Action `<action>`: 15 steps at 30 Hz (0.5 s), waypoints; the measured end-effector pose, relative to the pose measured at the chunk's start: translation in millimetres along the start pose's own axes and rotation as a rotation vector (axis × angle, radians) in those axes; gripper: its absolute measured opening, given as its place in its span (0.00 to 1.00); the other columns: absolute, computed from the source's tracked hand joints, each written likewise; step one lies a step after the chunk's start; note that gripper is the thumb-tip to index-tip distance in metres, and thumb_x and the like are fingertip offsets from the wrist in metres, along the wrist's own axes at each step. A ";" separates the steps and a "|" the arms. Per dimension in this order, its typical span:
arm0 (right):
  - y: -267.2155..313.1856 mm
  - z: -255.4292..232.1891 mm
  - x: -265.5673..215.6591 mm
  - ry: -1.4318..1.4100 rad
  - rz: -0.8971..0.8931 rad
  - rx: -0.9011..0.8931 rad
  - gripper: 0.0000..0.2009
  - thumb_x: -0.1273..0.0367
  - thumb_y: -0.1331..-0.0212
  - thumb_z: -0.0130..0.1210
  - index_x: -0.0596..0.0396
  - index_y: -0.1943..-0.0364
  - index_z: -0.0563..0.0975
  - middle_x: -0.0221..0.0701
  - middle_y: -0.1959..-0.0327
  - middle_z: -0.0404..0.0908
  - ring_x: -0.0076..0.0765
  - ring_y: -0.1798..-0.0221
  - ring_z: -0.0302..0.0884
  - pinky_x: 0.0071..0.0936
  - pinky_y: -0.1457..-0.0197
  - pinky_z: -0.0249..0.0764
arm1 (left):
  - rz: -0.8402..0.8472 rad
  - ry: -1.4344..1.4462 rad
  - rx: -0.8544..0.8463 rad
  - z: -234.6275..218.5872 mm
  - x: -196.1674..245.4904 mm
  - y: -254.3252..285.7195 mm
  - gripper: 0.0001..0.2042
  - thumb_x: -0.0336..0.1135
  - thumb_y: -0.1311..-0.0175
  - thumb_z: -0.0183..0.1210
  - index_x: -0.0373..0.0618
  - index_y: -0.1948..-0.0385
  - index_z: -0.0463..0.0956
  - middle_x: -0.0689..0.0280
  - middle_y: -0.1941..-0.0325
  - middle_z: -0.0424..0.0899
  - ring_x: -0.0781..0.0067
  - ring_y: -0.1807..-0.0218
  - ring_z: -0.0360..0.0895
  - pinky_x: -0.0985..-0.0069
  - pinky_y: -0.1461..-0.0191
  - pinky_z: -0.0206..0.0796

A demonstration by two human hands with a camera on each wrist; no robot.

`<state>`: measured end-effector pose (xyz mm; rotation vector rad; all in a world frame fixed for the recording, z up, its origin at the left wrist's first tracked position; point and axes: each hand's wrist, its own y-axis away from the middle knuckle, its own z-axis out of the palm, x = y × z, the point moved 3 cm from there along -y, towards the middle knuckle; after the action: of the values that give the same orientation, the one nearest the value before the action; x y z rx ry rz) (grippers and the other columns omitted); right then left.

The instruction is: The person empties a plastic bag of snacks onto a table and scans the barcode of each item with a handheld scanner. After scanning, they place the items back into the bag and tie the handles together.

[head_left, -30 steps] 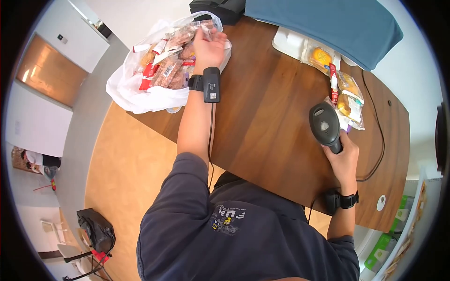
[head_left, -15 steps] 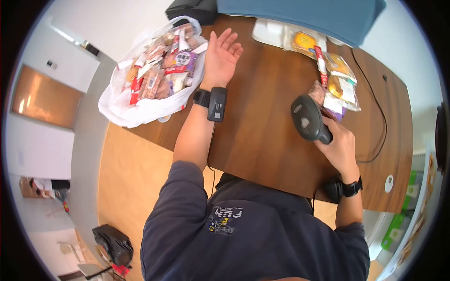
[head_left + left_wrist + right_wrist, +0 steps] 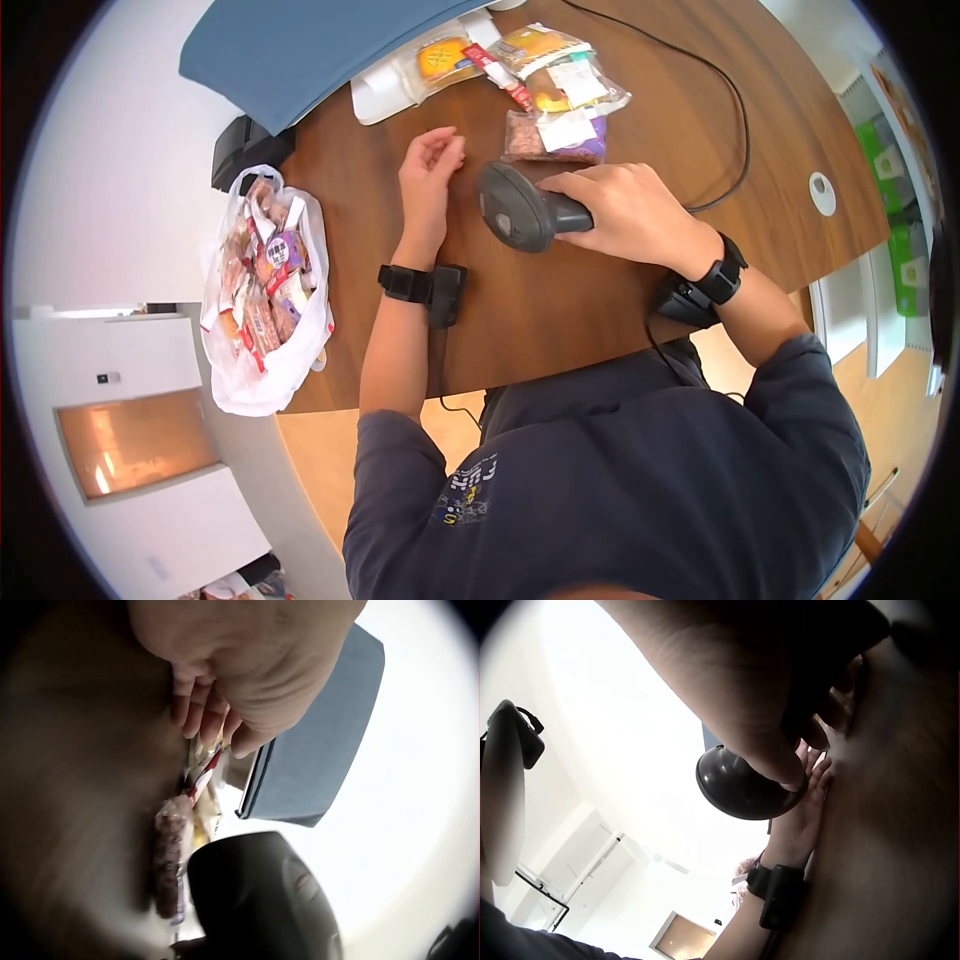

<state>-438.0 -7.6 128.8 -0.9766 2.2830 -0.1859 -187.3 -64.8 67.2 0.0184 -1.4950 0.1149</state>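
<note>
In the head view the right hand (image 3: 640,215) grips the handle of a dark handheld scanner (image 3: 515,207), its rounded head pointing left. The left hand (image 3: 428,190) is over the table left of the scanner, fingers loosely bent and holding nothing. Beyond the hands lie a pink and purple packet (image 3: 555,137), bagged yellow buns (image 3: 548,92) and a red stick packet (image 3: 497,76). The left wrist view has the scanner (image 3: 259,892) below the left hand (image 3: 247,667). In the right wrist view, the right hand's fingers wrap the scanner (image 3: 742,784).
A white plastic bag (image 3: 250,385) full of packets sits at the table's left edge. A blue cover (image 3: 300,50), a white tray (image 3: 380,95) and a black box (image 3: 243,150) are at the back. A black cable (image 3: 738,110) curves across the right side.
The left hand has moved away from the bag of packets toward the table's middle, fingers now more bent. The right hand has brought the scanner nearer to it. The head view has turned.
</note>
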 end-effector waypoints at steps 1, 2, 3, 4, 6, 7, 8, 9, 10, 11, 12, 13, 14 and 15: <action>0.1 -0.1 0.9 -0.002 0.011 0.004 0.19 0.67 0.55 0.66 0.49 0.54 0.80 0.38 0.69 0.84 0.47 0.65 0.82 0.39 0.62 0.77 | 0.092 -0.256 -0.047 10.8 2.9 0.0 0.17 0.33 0.34 0.61 0.40 0.46 0.73 0.62 0.51 0.79 0.75 0.53 0.76 0.76 0.46 0.70; 0.0 0.4 1.8 0.008 0.026 -0.010 0.19 0.67 0.54 0.65 0.49 0.54 0.80 0.38 0.69 0.84 0.47 0.66 0.82 0.39 0.62 0.77 | 0.187 -0.509 -0.091 21.3 4.7 0.9 0.21 0.31 0.37 0.63 0.41 0.42 0.71 0.61 0.47 0.78 0.73 0.49 0.76 0.75 0.43 0.69; 0.0 1.1 1.8 0.017 0.040 -0.026 0.19 0.67 0.54 0.65 0.49 0.54 0.80 0.38 0.70 0.84 0.46 0.66 0.82 0.39 0.62 0.77 | 0.184 -0.509 -0.096 29.6 3.0 2.2 0.21 0.31 0.37 0.63 0.41 0.42 0.71 0.61 0.47 0.78 0.73 0.49 0.76 0.75 0.43 0.69; -0.4 0.6 1.0 0.016 0.043 -0.026 0.19 0.67 0.54 0.65 0.49 0.54 0.80 0.38 0.70 0.84 0.46 0.66 0.82 0.39 0.62 0.77 | 0.348 -0.524 -0.194 41.3 4.2 4.3 0.25 0.30 0.39 0.64 0.43 0.39 0.69 0.59 0.44 0.77 0.70 0.43 0.73 0.74 0.41 0.68; -2.1 -3.0 -0.8 -0.004 0.031 0.030 0.15 0.62 0.49 0.63 0.48 0.56 0.81 0.37 0.70 0.85 0.47 0.67 0.83 0.39 0.63 0.79 | 0.550 -0.588 -0.343 50.6 0.1 -1.5 0.33 0.35 0.43 0.67 0.44 0.34 0.64 0.57 0.39 0.73 0.58 0.31 0.66 0.66 0.39 0.69; -2.4 -2.6 -0.4 -0.002 0.030 0.029 0.15 0.62 0.49 0.63 0.48 0.56 0.81 0.37 0.70 0.85 0.47 0.67 0.83 0.39 0.63 0.79 | 0.551 -0.586 -0.342 53.0 1.3 -6.7 0.33 0.35 0.43 0.67 0.44 0.34 0.64 0.57 0.39 0.73 0.58 0.31 0.66 0.66 0.39 0.69; -2.4 -1.6 0.3 0.003 0.030 0.037 0.16 0.62 0.49 0.63 0.48 0.56 0.81 0.36 0.70 0.85 0.47 0.67 0.83 0.38 0.62 0.79 | 0.633 -0.707 -0.375 57.2 2.7 -9.6 0.34 0.36 0.46 0.68 0.44 0.35 0.65 0.57 0.39 0.73 0.55 0.33 0.67 0.64 0.38 0.66; -2.6 -0.9 0.7 0.008 0.030 0.044 0.16 0.62 0.49 0.64 0.47 0.55 0.81 0.36 0.70 0.85 0.46 0.67 0.83 0.38 0.62 0.79 | 0.713 -0.828 -0.408 60.2 3.2 -10.1 0.34 0.37 0.48 0.68 0.44 0.36 0.66 0.58 0.40 0.73 0.51 0.35 0.68 0.62 0.36 0.63; -3.4 -0.3 0.6 0.009 0.031 0.041 0.16 0.62 0.49 0.64 0.47 0.55 0.81 0.36 0.70 0.85 0.46 0.67 0.83 0.38 0.62 0.79 | 0.712 -0.825 -0.407 59.1 4.8 -9.5 0.34 0.37 0.48 0.68 0.44 0.36 0.66 0.58 0.40 0.73 0.51 0.35 0.68 0.62 0.36 0.63; -3.4 0.0 0.7 0.011 0.028 0.038 0.16 0.62 0.49 0.64 0.47 0.55 0.81 0.36 0.70 0.85 0.46 0.67 0.83 0.38 0.62 0.79 | 0.656 -0.833 -0.421 57.6 5.1 -8.3 0.33 0.37 0.49 0.68 0.45 0.37 0.68 0.57 0.42 0.73 0.50 0.39 0.69 0.61 0.36 0.62; -3.0 -0.7 0.8 0.013 0.022 0.034 0.17 0.62 0.49 0.64 0.47 0.54 0.81 0.36 0.69 0.85 0.46 0.66 0.83 0.37 0.62 0.79 | 0.600 -0.842 -0.433 57.0 5.8 -6.4 0.32 0.37 0.50 0.68 0.45 0.39 0.69 0.57 0.44 0.73 0.49 0.42 0.70 0.61 0.36 0.60; -2.6 -1.8 1.2 0.012 0.020 0.031 0.17 0.62 0.49 0.64 0.47 0.54 0.81 0.36 0.69 0.85 0.46 0.66 0.83 0.37 0.62 0.79 | 0.598 -0.841 -0.429 56.0 5.6 -4.8 0.32 0.37 0.50 0.68 0.45 0.39 0.69 0.57 0.44 0.73 0.49 0.42 0.70 0.61 0.36 0.60; -2.2 -2.8 1.9 0.005 0.016 0.034 0.17 0.62 0.49 0.64 0.47 0.54 0.81 0.36 0.69 0.85 0.45 0.66 0.83 0.37 0.62 0.79 | 0.599 -0.850 -0.412 54.4 5.2 -3.4 0.30 0.36 0.50 0.68 0.44 0.42 0.70 0.58 0.46 0.73 0.51 0.45 0.70 0.62 0.38 0.61; -1.6 -3.4 2.6 -0.001 0.012 0.035 0.17 0.62 0.49 0.64 0.47 0.54 0.81 0.36 0.69 0.85 0.45 0.66 0.83 0.37 0.62 0.79 | 0.599 -0.857 -0.394 52.6 4.6 -2.0 0.27 0.35 0.49 0.68 0.44 0.45 0.72 0.58 0.48 0.73 0.54 0.48 0.70 0.63 0.40 0.62</action>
<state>-440.4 -10.9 130.7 -0.9449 2.2763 -0.2200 -239.0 -70.9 76.0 -0.7882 -2.3159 0.3188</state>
